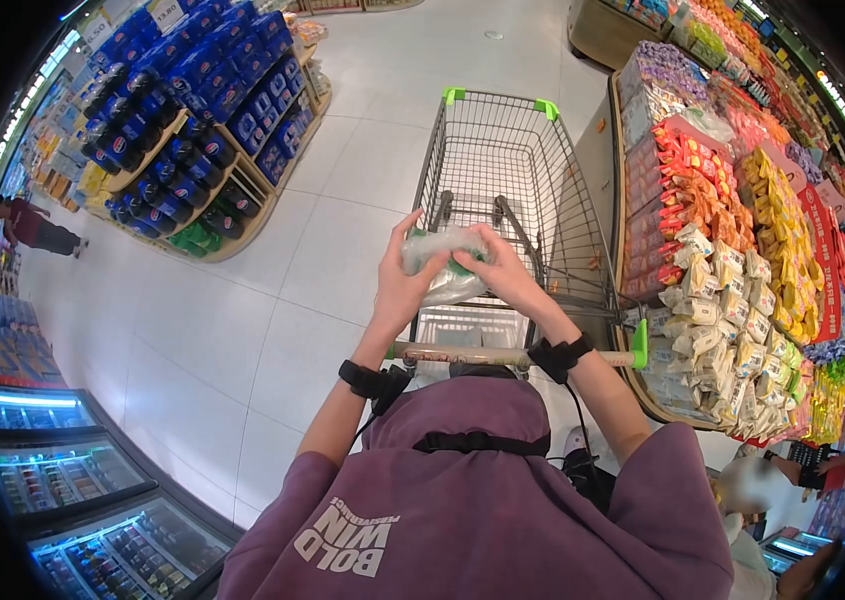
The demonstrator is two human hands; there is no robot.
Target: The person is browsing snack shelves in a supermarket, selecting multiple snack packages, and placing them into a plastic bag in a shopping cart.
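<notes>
Both of my hands are raised over the near end of a wire shopping cart (pixel 561 150) with green corner caps. Between them is a crumpled, see-through plastic bag (pixel 448 242) with green patches on it. My left hand (pixel 405 275) grips its left side, thumb on top. My right hand (pixel 503 272) pinches the right side, its thumb near a green patch. The bag's underside hangs a little below my thumbs. Just nearer to me runs the cart's handle (pixel 473 355), which neither hand touches. No goods show in the cart's basket.
Packaged snacks (pixel 723 290) fill a bin close along the cart's right side. A rounded shelf of dark bottles and blue packs (pixel 183 170) stands at left. Glass-front coolers (pixel 123 540) line the lower left. A person (pixel 38 225) is far left; others are at lower right.
</notes>
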